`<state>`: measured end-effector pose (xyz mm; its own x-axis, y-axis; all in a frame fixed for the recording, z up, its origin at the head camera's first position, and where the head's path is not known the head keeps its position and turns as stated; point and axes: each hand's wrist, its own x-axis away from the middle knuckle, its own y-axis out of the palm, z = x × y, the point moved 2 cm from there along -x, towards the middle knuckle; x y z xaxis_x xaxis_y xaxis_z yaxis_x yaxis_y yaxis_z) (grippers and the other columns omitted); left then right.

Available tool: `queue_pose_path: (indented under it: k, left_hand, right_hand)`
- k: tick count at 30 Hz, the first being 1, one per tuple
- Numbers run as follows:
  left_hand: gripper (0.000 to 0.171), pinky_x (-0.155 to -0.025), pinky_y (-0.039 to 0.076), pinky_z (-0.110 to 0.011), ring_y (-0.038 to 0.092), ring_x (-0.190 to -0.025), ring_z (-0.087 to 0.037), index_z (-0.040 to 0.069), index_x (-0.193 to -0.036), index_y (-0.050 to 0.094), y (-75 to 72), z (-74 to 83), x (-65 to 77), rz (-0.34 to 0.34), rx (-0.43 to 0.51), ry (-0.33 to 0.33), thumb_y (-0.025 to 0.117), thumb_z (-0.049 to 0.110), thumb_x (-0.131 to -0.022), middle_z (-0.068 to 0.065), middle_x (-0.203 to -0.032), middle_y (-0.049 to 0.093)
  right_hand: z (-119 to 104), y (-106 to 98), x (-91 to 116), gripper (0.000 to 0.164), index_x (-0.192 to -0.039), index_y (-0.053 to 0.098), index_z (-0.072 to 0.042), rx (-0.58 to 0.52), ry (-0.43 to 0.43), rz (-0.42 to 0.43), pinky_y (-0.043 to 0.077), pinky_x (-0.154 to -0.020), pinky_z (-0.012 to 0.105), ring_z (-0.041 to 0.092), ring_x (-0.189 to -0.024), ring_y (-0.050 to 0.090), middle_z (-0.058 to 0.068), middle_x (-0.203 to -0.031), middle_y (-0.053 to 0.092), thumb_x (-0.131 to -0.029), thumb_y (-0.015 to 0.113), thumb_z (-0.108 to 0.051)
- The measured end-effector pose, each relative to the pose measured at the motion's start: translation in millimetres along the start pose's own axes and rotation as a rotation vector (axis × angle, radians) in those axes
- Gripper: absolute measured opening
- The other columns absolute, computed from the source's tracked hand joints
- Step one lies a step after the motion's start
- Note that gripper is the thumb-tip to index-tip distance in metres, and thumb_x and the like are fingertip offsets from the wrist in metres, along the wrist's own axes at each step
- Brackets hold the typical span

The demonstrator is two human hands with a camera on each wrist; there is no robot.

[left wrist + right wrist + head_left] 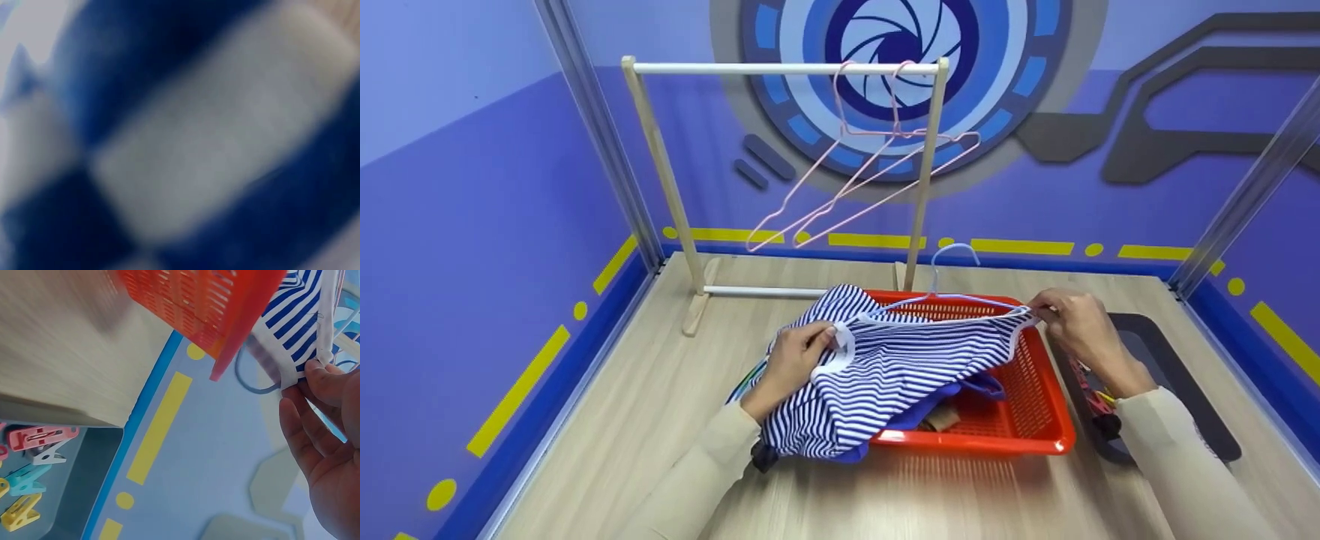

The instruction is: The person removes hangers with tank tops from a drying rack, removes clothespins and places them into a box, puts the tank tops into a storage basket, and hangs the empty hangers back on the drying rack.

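Note:
A navy-and-white striped sleeveless top (900,364) with white trim lies over the red basket, spread between both hands. A light blue clothes hanger (934,279) is partly inside it, hook upward. At the left, my left hand (791,364) pinches the top by its white neckline trim. My right hand (1076,326) pinches the strap at the hanger's right end; the right wrist view shows thumb and fingers on that striped cloth (295,323). The left wrist view is filled by blurred striped cloth (214,129), hiding the left fingers there.
The red basket (1039,382) holds purple cloth and other clothes. Behind it stands a wooden rack (660,150) with two pink hangers (840,191) on its white rail. A dark tray (1177,375) at the right holds colored clothespins (42,436). Walls enclose the table (607,420).

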<state>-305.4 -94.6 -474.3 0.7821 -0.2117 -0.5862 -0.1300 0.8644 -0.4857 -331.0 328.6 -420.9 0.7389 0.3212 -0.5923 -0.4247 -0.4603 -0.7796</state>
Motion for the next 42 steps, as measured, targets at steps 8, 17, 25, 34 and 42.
queue_pose_path:
  k: [8,17,25,34,42]
  left_hand:
    - [0.02,-0.066,0.049,-0.027,0.058,-0.068,-0.007,0.011,-0.089,0.07,-1.1,-2.3,2.8,0.016,0.018,-0.007,0.057,0.021,-0.1,0.0,-0.075,0.068]
    - [0.02,-0.067,0.051,-0.027,0.062,-0.07,-0.008,0.011,-0.089,0.071,-0.5,-0.9,3.7,0.032,0.032,0.027,0.057,0.02,-0.1,0.0,-0.076,0.07]
    - [0.022,-0.07,0.053,-0.027,0.066,-0.073,-0.013,0.01,-0.089,0.072,1.7,-1.7,4.0,0.041,0.072,-0.007,0.056,0.021,-0.1,-0.001,-0.079,0.072]
    - [0.024,-0.073,0.054,-0.026,0.069,-0.075,-0.023,0.009,-0.088,0.071,1.8,-1.8,3.9,0.034,0.148,-0.071,0.055,0.02,-0.101,-0.005,-0.08,0.073]
    - [0.022,-0.072,0.052,-0.027,0.068,-0.076,-0.031,-0.001,-0.088,0.069,3.7,5.0,4.4,0.021,0.118,-0.125,0.053,0.009,-0.1,-0.015,-0.08,0.071]
  right_hand:
    - [7,-2,6,0.015,-0.087,0.073,-0.006,-0.033,0.084,0.035,0.055,-0.062,0.037,0.022,-0.068,0.063,0.012,-0.085,0.074,-0.086,0.066,0.007]
    - [22,0,12,0.006,-0.09,0.075,-0.008,-0.155,0.258,0.039,0.041,-0.059,0.009,0.008,-0.065,0.056,0.011,-0.084,0.074,-0.09,0.07,-0.006]
    - [29,4,21,0.014,-0.097,0.073,-0.006,-0.215,0.421,0.007,0.045,-0.061,0.009,0.007,-0.07,0.058,0.012,-0.089,0.072,-0.096,0.064,-0.017]
    - [23,13,31,0.017,-0.101,0.072,-0.004,-0.276,0.54,-0.063,0.048,-0.062,0.011,0.003,-0.075,0.065,0.016,-0.096,0.074,-0.097,0.063,-0.019]
    - [7,18,24,0.018,-0.104,0.073,-0.011,-0.254,0.417,-0.167,0.055,-0.076,0.023,0.025,-0.092,0.07,0.011,-0.102,0.074,-0.093,0.068,-0.024]
